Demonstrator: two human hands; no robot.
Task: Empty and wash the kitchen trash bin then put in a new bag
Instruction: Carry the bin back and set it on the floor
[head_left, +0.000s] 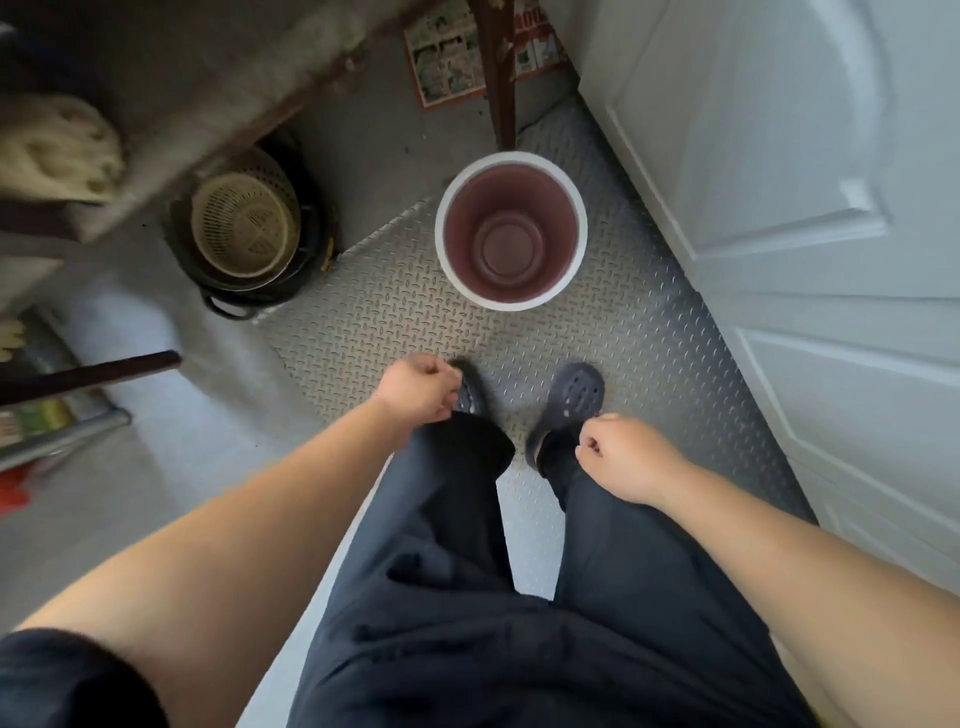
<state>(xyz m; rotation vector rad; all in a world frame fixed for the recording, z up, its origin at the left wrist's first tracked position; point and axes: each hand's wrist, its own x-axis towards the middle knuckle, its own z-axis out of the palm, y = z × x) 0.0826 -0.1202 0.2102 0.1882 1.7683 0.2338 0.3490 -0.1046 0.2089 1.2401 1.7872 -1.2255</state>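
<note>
Standing before bin (511, 231); basket (244, 223) left, door (779, 208) right; left hand (420, 389), right hand (626, 457) curled, holding nothing.

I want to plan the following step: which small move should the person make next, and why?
Probably bend and reach both hands to the bin's white rim. The bin stands upright on the metal floor plate, with no bag and nothing visible inside. The left hand and right hand hold nothing, fingers curled.
</note>
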